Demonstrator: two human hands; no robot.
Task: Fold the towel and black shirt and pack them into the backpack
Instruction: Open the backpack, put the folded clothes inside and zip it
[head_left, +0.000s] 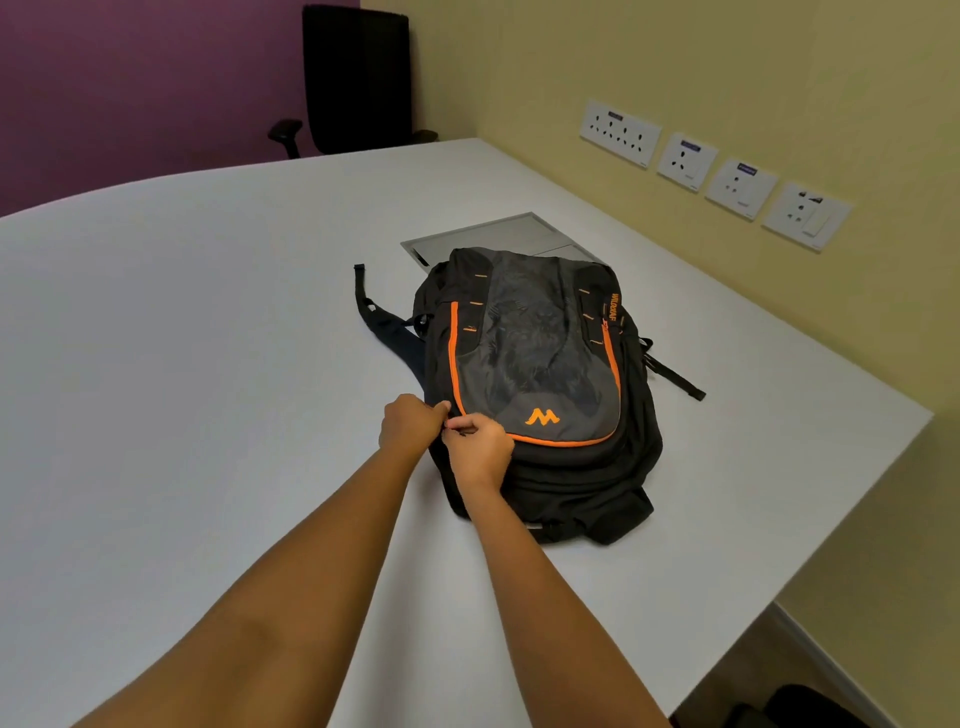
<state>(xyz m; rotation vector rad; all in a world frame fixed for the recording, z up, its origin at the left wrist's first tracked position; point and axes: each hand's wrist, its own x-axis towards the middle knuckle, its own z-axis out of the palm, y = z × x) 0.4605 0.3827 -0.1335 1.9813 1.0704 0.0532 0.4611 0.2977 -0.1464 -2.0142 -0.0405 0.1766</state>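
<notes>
While both hands are meeting at the near-left corner of the backpack (540, 364), the left hand (413, 423) is curling its fingers into the black side fabric and the right hand (479, 449) is pinching what looks like a zip pull (451, 424). The backpack is lying front panel up, its long axis running away from the person, so the zip line is probably leading rightward from the right hand. Neither towel nor black shirt is showing; whether they are inside cannot be told. The white table (182, 338) is carrying the backpack, with a grey hatch (493, 234) just beyond it, wall sockets (621, 132) beyond-right, and an office chair (358, 78) farther off.
</notes>
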